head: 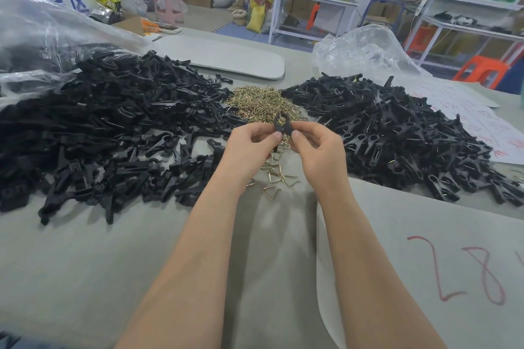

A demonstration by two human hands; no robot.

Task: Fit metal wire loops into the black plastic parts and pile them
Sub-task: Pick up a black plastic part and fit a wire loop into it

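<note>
Over the middle of the grey table (85,263), I see both hands up close together. The left hand (249,144) and the right hand (317,150) each pinch one black plastic part (281,125) between thumb and fingers. The part is off the table, held between the two hands, with its forked end pointing away from me. I cannot tell if a wire loop is in it.

Just behind the hands is a heap of gold wire loops (263,105). A few loose loops (276,176) lie on the table under and between the wrists.

To the left is a big pile of black parts (113,122). To the right is another pile of black parts (382,127), and I can see thin bits of wire on some of those.

A clear plastic bag (363,48) sits behind the right pile. A grey sheet with red numbers (425,235) lies under the right arm. An orange stool (482,69) stands on the floor far off on the right.
</note>
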